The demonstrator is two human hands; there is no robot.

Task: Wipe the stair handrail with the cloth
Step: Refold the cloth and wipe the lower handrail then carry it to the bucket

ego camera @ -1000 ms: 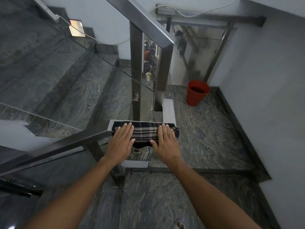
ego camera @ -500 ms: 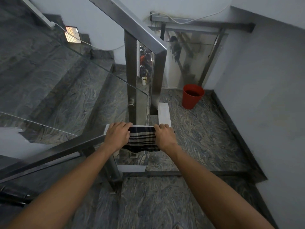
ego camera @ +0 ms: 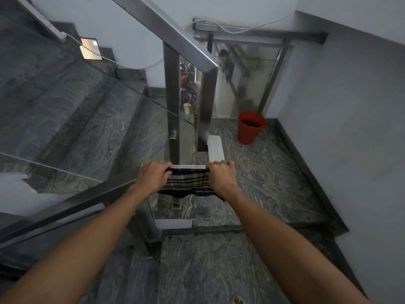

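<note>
A dark cloth with pale stripes [ego camera: 188,183] lies draped over the short level piece of the steel handrail [ego camera: 188,166] at the stair's turn, its lower edge hanging toward me. My left hand [ego camera: 153,175] is curled over the cloth's left end and my right hand [ego camera: 221,175] over its right end, both gripping cloth and rail together. From the left hand the rail slopes down to the lower left [ego camera: 65,207]. A second steel rail [ego camera: 166,31] climbs to the upper left.
Glass panels [ego camera: 92,119] fill the railing on the left above grey marble steps [ego camera: 65,102]. A red bucket [ego camera: 251,128] stands on the landing by a glass door [ego camera: 247,84]. A grey wall [ego camera: 350,128] closes the right side. A paper cup [ego camera: 186,108] sits behind the posts.
Both hands went from lying flat on the cloth to curling around its ends. The cloth has bunched narrower and slid toward me, baring the rail's far edge.
</note>
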